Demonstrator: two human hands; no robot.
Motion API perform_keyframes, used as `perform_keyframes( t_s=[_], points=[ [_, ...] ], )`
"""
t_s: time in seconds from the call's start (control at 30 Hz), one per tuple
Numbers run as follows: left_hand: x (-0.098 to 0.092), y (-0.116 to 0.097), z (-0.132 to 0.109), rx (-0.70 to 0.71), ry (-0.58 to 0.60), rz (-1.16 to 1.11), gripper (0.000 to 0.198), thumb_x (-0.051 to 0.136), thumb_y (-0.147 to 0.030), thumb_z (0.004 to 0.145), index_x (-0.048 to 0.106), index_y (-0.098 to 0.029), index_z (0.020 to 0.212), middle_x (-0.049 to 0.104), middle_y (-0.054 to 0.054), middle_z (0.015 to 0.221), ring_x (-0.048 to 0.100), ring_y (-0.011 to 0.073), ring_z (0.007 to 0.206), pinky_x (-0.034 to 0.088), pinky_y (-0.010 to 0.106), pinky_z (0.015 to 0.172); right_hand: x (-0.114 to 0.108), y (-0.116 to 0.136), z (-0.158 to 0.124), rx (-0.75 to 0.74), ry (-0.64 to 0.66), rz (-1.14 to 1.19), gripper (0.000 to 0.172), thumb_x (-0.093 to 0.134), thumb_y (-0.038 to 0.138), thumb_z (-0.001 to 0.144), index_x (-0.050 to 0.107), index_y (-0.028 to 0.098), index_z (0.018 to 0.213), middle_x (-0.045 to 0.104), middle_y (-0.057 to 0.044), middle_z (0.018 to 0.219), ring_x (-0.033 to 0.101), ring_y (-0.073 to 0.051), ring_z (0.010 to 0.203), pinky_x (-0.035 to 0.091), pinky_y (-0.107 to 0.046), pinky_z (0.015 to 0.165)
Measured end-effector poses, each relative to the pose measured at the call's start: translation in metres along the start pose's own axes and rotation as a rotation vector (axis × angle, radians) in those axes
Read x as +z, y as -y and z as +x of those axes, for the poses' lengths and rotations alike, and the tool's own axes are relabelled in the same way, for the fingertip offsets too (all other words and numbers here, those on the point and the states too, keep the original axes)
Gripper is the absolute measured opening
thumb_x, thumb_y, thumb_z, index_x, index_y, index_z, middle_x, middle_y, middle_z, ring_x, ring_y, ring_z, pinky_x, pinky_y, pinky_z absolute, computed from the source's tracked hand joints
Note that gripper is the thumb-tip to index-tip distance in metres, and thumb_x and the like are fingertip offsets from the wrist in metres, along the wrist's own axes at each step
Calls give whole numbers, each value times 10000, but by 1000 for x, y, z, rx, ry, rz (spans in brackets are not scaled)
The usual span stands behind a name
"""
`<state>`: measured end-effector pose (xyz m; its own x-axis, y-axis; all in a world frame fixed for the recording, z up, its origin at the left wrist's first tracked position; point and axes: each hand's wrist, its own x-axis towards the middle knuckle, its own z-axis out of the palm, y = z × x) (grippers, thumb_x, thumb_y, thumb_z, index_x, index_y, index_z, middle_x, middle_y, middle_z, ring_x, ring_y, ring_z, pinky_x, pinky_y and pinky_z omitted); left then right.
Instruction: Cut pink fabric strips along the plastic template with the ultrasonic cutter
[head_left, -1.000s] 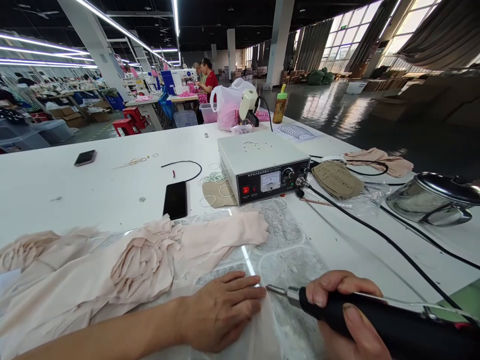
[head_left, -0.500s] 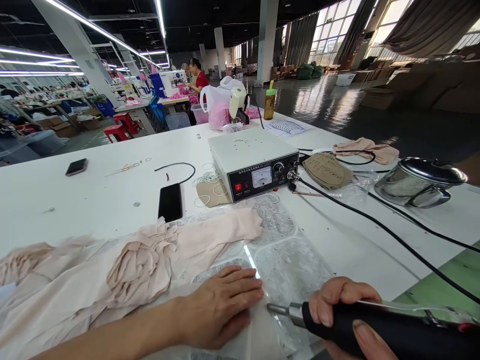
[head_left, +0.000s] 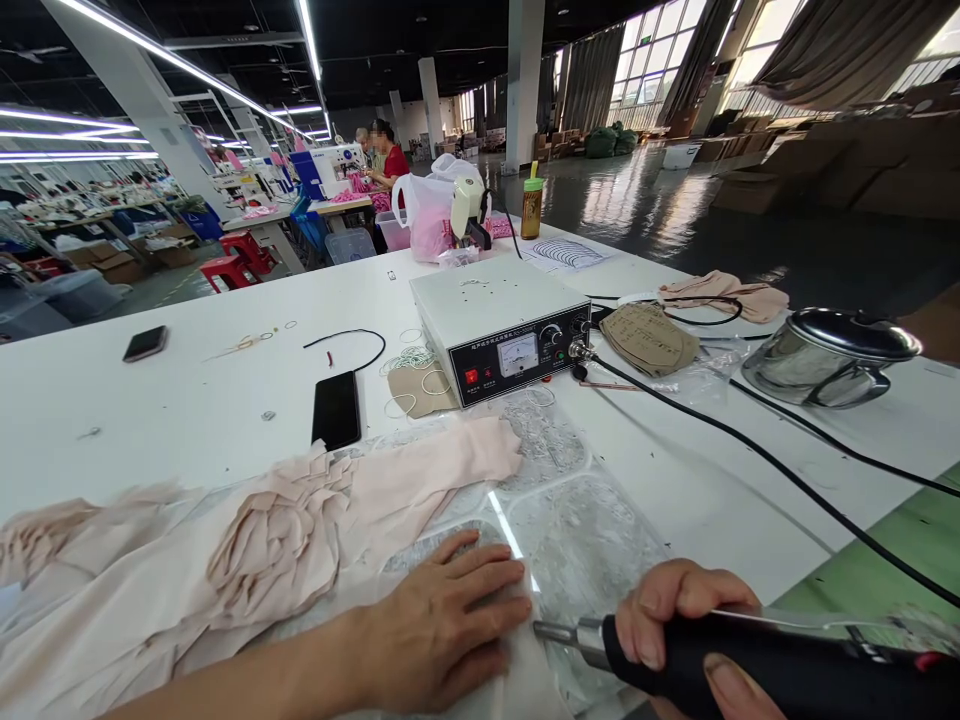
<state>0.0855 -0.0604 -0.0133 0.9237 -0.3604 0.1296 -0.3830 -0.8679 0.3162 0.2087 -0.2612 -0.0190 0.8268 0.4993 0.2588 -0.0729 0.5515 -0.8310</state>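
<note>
My left hand [head_left: 442, 625] lies flat, fingers slightly apart, on pale pink fabric [head_left: 525, 660] over a scratched clear plastic sheet [head_left: 592, 540]. My right hand [head_left: 690, 620] is wrapped round a thick black ultrasonic cutter handpiece [head_left: 795, 655]. Its narrow metal tip points left and is close to my left fingertips, at the fabric's edge. Whether the tip touches the fabric I cannot tell. More of the pale fabric [head_left: 277, 550] lies in layered, ruffled heaps to the left of my hand.
Beyond the sheet stands a control box [head_left: 517, 330] with a meter; a black cable [head_left: 705, 425] runs from it to the right. A phone [head_left: 336, 410], scissors [head_left: 244, 345], brown pattern pieces [head_left: 649, 340] and a metal pot [head_left: 817, 360] lie around. A person in red [head_left: 394, 165] sits farther back.
My left hand has slid slightly towards me, uncovering more of the bright strip on the plastic sheet. The cutter's tip has shifted slightly towards me too. The view has turned slightly.
</note>
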Motion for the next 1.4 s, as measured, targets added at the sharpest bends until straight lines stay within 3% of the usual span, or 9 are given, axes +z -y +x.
perform_keyframes(
  t_s=[0.23, 0.5, 1.0, 1.4],
  points=[
    [0, 0, 0, 8, 32, 38, 344, 427, -364, 1015, 530, -167, 1276, 569, 119, 1336, 488, 265, 1278, 294, 458, 1127, 4, -8, 12, -135, -130, 4, 82, 589, 296, 834, 571, 223, 866, 529, -1, 757, 541, -110, 552, 528, -286, 517],
    [3, 0, -2, 15, -21, 49, 344, 501, -343, 987, 535, -166, 1280, 580, 118, 1324, 508, 260, 1265, 303, 454, 1133, 12, -19, 25, -193, -102, -25, 70, 607, 274, 830, 565, 224, 853, 536, 5, 767, 538, -103, 522, 511, -289, 497],
    [-1, -6, 2, 40, -10, 63, 305, 480, -331, 999, 569, -169, 1241, 587, 130, 1303, 519, 267, 1244, 304, 484, 1125, 9, -22, 21, -173, -125, -16, 59, 569, 254, 833, 576, 222, 881, 542, -5, 795, 547, -115, 557, 522, -317, 530],
    [-2, -5, 2, -1, 52, 46, 295, 494, -340, 993, 556, -213, 1253, 562, 94, 1320, 497, 260, 1240, 242, 483, 1136, 6, -3, 9, -106, -73, -77, 60, 576, 300, 865, 584, 241, 861, 517, -11, 757, 524, -122, 548, 522, -314, 502]
  ],
)
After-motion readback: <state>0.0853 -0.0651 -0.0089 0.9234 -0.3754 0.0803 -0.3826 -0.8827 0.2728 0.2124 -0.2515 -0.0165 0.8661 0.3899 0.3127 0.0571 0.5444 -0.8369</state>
